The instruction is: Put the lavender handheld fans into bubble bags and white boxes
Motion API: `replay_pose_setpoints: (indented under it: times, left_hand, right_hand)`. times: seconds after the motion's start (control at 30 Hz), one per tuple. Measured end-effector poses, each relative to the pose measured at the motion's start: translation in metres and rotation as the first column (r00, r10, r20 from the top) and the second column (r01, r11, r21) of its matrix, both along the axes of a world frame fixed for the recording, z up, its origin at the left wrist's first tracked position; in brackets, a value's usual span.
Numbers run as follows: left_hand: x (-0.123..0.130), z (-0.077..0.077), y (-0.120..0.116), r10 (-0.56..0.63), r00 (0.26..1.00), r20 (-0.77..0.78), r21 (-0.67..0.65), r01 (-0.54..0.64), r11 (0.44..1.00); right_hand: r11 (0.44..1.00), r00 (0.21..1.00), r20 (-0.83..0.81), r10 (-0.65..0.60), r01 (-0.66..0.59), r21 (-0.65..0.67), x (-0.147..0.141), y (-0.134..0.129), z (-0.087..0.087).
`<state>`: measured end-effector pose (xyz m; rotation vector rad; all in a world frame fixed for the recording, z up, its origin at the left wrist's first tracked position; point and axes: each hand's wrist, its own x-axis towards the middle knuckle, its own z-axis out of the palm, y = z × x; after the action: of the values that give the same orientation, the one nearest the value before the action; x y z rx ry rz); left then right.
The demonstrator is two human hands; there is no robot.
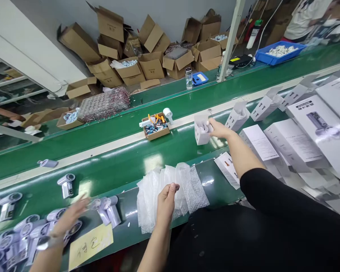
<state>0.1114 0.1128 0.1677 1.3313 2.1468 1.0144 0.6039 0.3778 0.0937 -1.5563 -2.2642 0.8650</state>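
My right hand (pixel 218 129) grips the upper right edge of an open white box (pixel 201 134) standing on the green belt; something white and wrapped shows inside it. My left hand (pixel 167 196) hovers over a fanned row of bubble-wrap bags (pixel 153 196) at the belt's near edge. Its fingers are curled in with the thumb against them, and nothing shows between them. To the right of the bags lies a printed leaflet (pixel 227 170). Two lilac handheld fans (pixel 112 211) lie left of the bags, close to a co-worker's blurred hand (pixel 72 215).
Several more lilac devices (pixel 25 234) crowd the lower left beside a yellow handwritten sheet (pixel 90 243). A small carton (pixel 157 133) of parts sits mid-belt. Open white boxes (pixel 238 116) and stacked printed boxes (pixel 294 145) fill the right. Behind stand a glass bottle (pixel 189 80) and a post (pixel 231 41).
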Motion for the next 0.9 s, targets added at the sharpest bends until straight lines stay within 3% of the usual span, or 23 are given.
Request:
replay_pose_setpoints:
  times: [0.07, 0.1, 0.17, 0.27, 0.33, 0.4, 0.5, 0.6, 0.7, 0.77, 0.8, 0.83, 0.9]
  left_hand:
    - [-0.034, 0.003, 0.006, 0.193, 0.981, 0.012, -0.056, -0.192, 0.98]
    - [-0.033, -0.003, 0.005, 0.266, 0.963, 0.035, -0.079, -0.263, 0.962]
    - [0.0, -0.026, -0.006, 0.364, 0.923, 0.123, -0.006, -0.366, 0.93]
    - [0.074, -0.082, -0.036, 0.391, 0.912, 0.125, -0.07, -0.385, 0.92]
    - [0.098, -0.119, -0.056, 0.438, 0.894, 0.089, -0.116, -0.428, 0.896]
    - [0.09, -0.147, -0.071, 0.556, 0.825, -0.103, -0.262, -0.561, 0.785]
    - [0.047, -0.17, -0.084, 0.65, 0.691, -0.315, -0.401, -0.718, 0.569]
    - [0.014, -0.183, -0.09, 0.689, 0.661, -0.298, -0.48, -0.727, 0.49]
    - [0.005, -0.189, -0.095, 0.709, 0.675, -0.203, -0.531, -0.684, 0.5]
    - [0.009, -0.186, -0.097, 0.707, 0.699, -0.106, -0.525, -0.643, 0.558]
    - [0.014, -0.183, -0.096, 0.695, 0.717, -0.058, -0.517, -0.617, 0.593]
    - [0.023, -0.178, -0.095, 0.681, 0.732, 0.016, -0.505, -0.582, 0.638]
    - [0.052, -0.164, -0.09, 0.629, 0.715, 0.305, -0.468, -0.463, 0.753]
  right_hand:
    - [0.999, 0.997, 0.07, -0.029, 0.03, -0.018, -0.003, 0.025, -0.012]
    - [0.998, 0.994, 0.101, -0.038, 0.042, -0.037, -0.004, 0.032, -0.017]
    - [0.996, 0.988, 0.142, -0.058, 0.067, -0.061, -0.003, 0.038, -0.027]
    - [0.995, 0.989, 0.116, -0.092, 0.096, -0.027, 0.005, 0.035, -0.04]
    - [0.995, 0.993, 0.074, -0.093, 0.091, 0.029, 0.013, 0.029, -0.047]
    - [0.986, 0.993, 0.021, -0.112, 0.109, 0.126, 0.018, 0.019, -0.049]
    - [0.938, 0.978, -0.109, -0.18, 0.204, 0.281, 0.015, -0.006, -0.038]
    - [0.911, 0.958, -0.225, -0.178, 0.247, 0.332, -0.003, -0.05, -0.018]
    - [0.964, 0.947, -0.294, -0.131, 0.191, 0.187, -0.034, -0.11, -0.006]
    - [0.989, 0.918, -0.368, -0.148, 0.145, -0.038, -0.058, -0.151, -0.01]
    - [0.976, 0.89, -0.414, -0.19, 0.125, -0.179, -0.07, -0.171, -0.015]
    - [0.937, 0.852, -0.457, -0.257, 0.104, -0.333, -0.082, -0.19, -0.021]
    - [0.791, 0.757, -0.498, -0.422, 0.039, -0.611, -0.108, -0.221, -0.033]
